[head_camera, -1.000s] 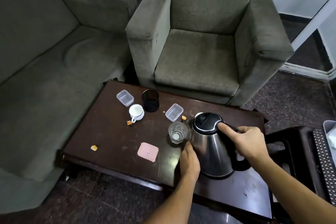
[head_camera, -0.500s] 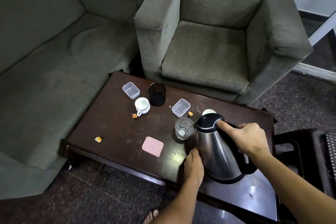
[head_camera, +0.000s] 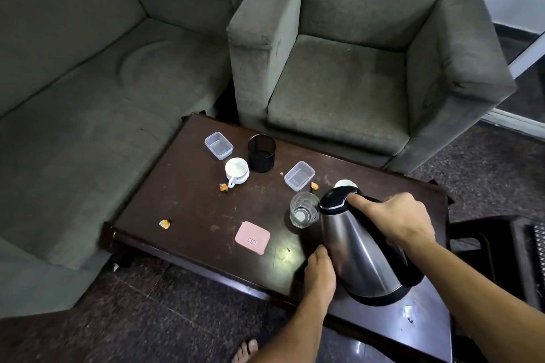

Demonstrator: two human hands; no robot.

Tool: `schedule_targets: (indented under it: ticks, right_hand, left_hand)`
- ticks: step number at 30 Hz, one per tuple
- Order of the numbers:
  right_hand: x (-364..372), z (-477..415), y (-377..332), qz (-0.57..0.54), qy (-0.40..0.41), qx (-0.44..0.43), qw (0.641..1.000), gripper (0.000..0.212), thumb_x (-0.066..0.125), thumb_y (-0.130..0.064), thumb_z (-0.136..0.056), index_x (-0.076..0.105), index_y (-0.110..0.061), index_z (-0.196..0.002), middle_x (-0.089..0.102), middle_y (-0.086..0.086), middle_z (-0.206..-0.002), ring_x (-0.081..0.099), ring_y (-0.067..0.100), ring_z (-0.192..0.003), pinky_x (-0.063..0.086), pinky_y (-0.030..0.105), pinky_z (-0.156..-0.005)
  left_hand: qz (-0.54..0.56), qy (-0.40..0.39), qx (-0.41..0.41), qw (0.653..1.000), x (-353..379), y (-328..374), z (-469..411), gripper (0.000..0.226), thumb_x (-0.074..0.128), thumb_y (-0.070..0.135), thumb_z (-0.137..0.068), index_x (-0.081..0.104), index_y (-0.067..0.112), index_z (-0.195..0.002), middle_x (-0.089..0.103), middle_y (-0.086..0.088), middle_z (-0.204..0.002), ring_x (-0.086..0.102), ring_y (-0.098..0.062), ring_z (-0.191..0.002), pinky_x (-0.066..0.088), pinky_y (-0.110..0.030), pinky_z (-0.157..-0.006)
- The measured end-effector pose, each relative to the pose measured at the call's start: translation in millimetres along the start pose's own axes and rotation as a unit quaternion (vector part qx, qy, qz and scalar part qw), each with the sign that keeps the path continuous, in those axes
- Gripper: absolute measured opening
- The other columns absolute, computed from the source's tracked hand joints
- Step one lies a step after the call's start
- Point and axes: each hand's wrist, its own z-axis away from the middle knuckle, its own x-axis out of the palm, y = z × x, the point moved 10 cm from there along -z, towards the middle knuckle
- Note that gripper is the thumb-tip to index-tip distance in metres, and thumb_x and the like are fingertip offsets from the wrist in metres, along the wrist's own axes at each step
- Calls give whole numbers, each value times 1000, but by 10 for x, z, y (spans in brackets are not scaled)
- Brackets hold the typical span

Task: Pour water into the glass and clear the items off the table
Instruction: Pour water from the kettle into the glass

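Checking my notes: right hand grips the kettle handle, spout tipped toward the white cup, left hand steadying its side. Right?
Not quite. The head view shows the kettle with its spout tipped toward the clear glass instead; the right hand grips the handle, and the left hand steadies its side.

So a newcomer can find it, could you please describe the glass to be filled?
Start at the dark wooden table before the grey armchair. Beside the spout of the steel kettle stands the glass: round, clear and upright, unlike the rectangular plastic box behind it.
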Motion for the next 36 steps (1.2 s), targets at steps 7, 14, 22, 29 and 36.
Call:
schedule_targets:
  ticks: [7,14,22,29,36]
  right_hand:
    - [-23,-26,-83,45,13,-1,999,76,61,-87,-42,67,-14,-58,66,2,-65,62,24,-61,56,34,-63]
    - [-47,-21,-115,64,16,-2,998,75,61,-86,-42,65,-13,-57,63,1,-62,58,21,-58,47,30,-56]
    - [-48,-3,-161,80,11,-14,997,75,62,-87,-42,63,-13,-56,60,-1,-59,56,18,-54,41,27,-51]
    - [-49,-13,-176,91,4,-22,996,79,60,-89,-41,65,-13,-59,64,1,-61,62,23,-56,45,27,-52]
    - [-53,-18,-160,95,12,-25,995,79,60,-90,-38,65,-14,-58,63,0,-58,61,22,-55,42,26,-50]
  left_hand:
    - [8,-21,-18,1000,76,-23,32,52,37,42,-97,56,14,-136,58,-9,-140,53,-30,-128,42,-49,-111]
    - [13,-35,-26,999,122,-67,67,53,36,43,-94,56,17,-136,59,-5,-138,54,-27,-125,42,-50,-111]
    - [22,-27,-29,999,109,-73,90,42,38,36,-96,58,14,-126,60,-14,-133,55,-34,-120,44,-52,-107]
    - [11,-25,-28,999,92,-30,166,46,36,34,-98,56,10,-132,57,-16,-136,52,-35,-123,44,-52,-108]
    - [31,-34,-42,998,129,-9,245,32,37,32,-99,62,18,-113,60,-11,-127,56,-31,-116,50,-51,-103]
